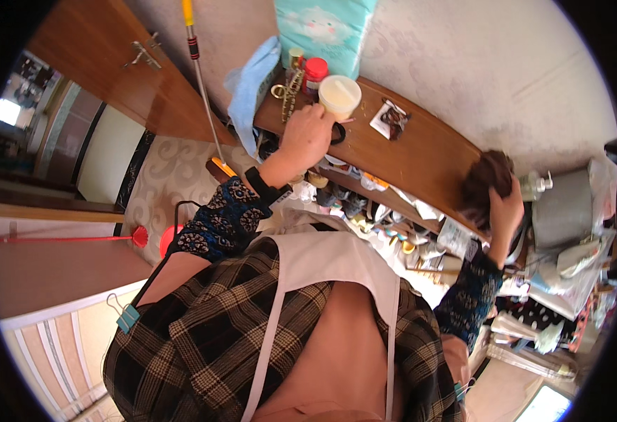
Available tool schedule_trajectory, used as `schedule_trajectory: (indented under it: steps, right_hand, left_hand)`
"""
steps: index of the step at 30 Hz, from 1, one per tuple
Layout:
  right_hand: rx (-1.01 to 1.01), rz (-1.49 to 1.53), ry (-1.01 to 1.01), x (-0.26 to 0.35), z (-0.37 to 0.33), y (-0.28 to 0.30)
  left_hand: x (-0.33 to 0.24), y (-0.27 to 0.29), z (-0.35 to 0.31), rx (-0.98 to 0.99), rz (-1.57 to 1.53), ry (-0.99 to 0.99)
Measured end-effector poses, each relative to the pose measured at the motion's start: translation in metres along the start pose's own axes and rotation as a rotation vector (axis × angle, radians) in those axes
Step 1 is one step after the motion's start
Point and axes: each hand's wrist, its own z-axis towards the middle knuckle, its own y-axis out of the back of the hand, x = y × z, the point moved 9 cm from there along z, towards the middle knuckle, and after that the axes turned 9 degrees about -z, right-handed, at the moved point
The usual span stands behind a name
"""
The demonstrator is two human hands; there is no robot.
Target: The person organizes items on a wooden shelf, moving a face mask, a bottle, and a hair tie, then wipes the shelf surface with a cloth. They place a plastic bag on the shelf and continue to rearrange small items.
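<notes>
My left hand (307, 135) is over the left part of the brown wooden cabinet top (421, 151), its fingers curled down beside a white tub (340, 100) with a pale lid. What its fingertips hold, if anything, is hidden. Right by those fingers lies a black loop (339, 133), like a hair tie. At the cabinet's right end, my right hand (507, 209) grips a dark brown, soft-looking bundle (488, 179). Behind my left hand stand a red-lidded jar (315, 70) and a gold-coloured claw-like clip (292, 91).
A small white card with a dark brown item (394, 121) lies mid-cabinet. Shoes (354, 204) fill the shelves below. A blue cloth (253, 88) hangs at the left end, near a long-handled pole (203, 84). A pump bottle (536, 185) and bags crowd the right.
</notes>
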Motion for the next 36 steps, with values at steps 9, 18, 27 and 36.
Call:
schedule_trajectory:
  steps: [9,18,27,36]
  right_hand:
    - [0.012,-0.395,0.042,0.054,-0.023,-0.043]
    - [0.417,0.644,-0.056,0.124,-0.133,-0.078]
    - [0.891,1.277,-0.18,0.185,-0.219,-0.147]
    - [0.766,1.523,-0.482,0.119,-0.304,-0.13]
  left_hand:
    - [-0.003,0.0,0.008,0.03,-0.051,-0.068]
    - [-0.029,0.029,-0.04,0.021,-0.651,0.017]
    - [-0.11,-0.027,-0.095,0.478,-0.798,-0.148]
    - [-0.175,-0.086,-0.144,0.833,-0.624,-0.359]
